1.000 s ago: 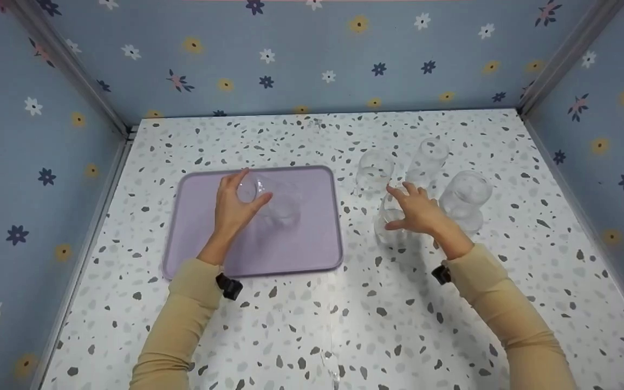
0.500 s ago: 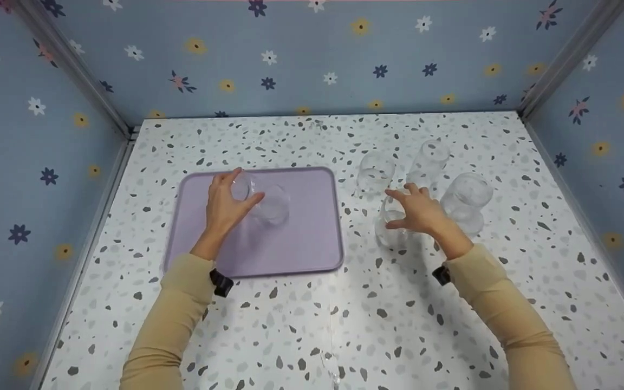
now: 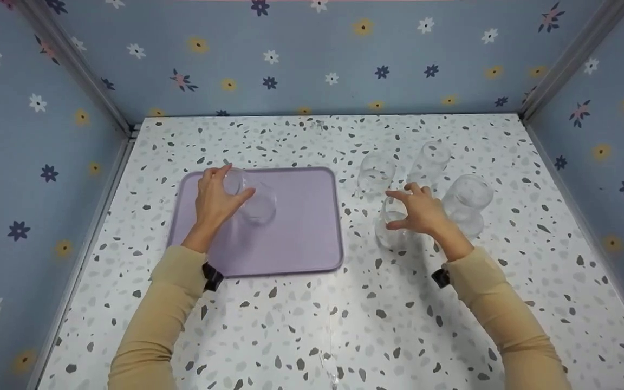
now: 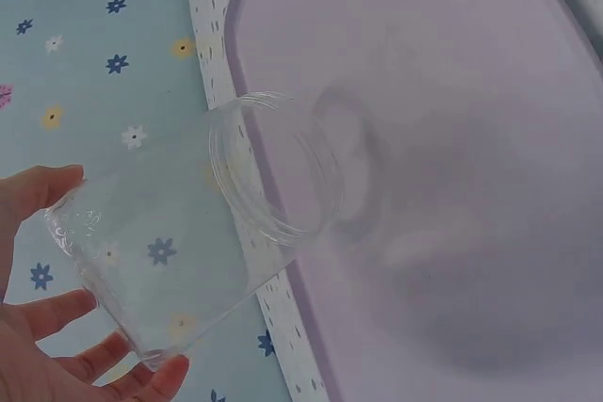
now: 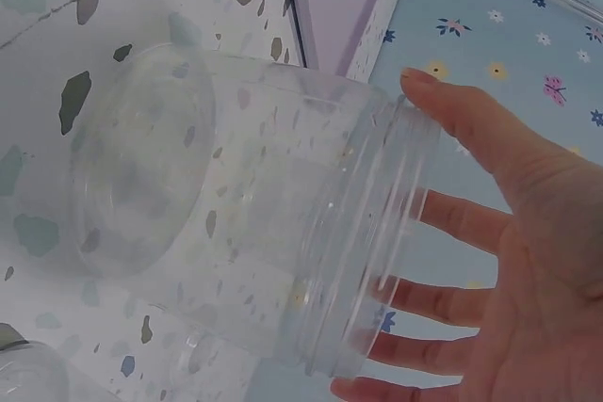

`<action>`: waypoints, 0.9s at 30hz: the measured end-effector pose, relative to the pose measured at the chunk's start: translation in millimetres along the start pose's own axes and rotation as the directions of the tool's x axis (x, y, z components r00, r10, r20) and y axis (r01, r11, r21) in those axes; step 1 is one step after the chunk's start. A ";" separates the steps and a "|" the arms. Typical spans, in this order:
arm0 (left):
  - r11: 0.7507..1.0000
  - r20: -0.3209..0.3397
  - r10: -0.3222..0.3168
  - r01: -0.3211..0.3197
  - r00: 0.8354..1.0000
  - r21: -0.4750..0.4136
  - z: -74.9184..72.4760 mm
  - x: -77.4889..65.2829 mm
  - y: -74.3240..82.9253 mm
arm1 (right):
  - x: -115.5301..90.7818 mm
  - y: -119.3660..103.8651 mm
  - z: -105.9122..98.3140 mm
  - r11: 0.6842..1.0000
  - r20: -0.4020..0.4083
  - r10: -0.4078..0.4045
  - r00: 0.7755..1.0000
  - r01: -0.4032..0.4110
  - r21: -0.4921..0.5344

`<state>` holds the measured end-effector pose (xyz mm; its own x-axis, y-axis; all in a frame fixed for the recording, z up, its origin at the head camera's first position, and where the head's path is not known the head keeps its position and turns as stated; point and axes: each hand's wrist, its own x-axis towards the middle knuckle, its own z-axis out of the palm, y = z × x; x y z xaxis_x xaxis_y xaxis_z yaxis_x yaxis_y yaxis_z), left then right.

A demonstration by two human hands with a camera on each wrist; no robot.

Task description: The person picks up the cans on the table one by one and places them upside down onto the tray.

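My left hand (image 3: 214,200) holds a clear plastic jar (image 3: 260,206) over the left half of a lilac tray (image 3: 296,244). In the left wrist view, the thumb and fingers grip one end of that jar (image 4: 188,242), and its ringed end faces the tray. My right hand (image 3: 422,211) is spread around the top of a second clear jar (image 3: 390,236) on the table, right of the tray. Seen from the right wrist, the thumb and fingers lie at this jar's threaded rim (image 5: 367,233), and its round base is at the tabletop.
More clear jars stand beyond and beside my right hand: one at the back (image 3: 377,173), one farther right (image 3: 430,162), and one nearest the wrist (image 3: 468,197). A speckled white table (image 3: 312,314) bears everything, with flowered walls (image 3: 323,54) around it.
My left hand has moved left across the tray, carrying its jar along. My right hand has stayed at its jar.
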<state>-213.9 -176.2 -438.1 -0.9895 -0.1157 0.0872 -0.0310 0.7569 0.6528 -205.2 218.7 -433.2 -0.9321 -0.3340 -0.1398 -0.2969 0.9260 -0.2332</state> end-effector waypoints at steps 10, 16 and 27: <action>0.993 -0.017 0.010 -0.008 1.000 0.116 -18.1 10.4 -4.9 | -0.9 1.1 0.3 1.000 -0.034 -0.019 0.999 0.019 0.012; 0.985 -0.005 -0.035 0.036 0.999 0.168 -24.6 17.0 -6.6 | -1.1 2.4 1.3 0.999 -0.044 -0.021 0.999 0.022 0.025; 0.973 -0.010 -0.088 0.088 0.996 0.214 -30.1 28.1 -15.8 | -0.4 3.2 2.0 0.999 -0.047 -0.033 0.998 0.033 0.007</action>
<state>-237.0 -210.8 -423.3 -0.9815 -0.1879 0.0369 -0.1473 0.8639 0.4816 -205.4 221.5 -435.8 -0.9306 -0.3557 -0.0870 -0.3262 0.9132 -0.2442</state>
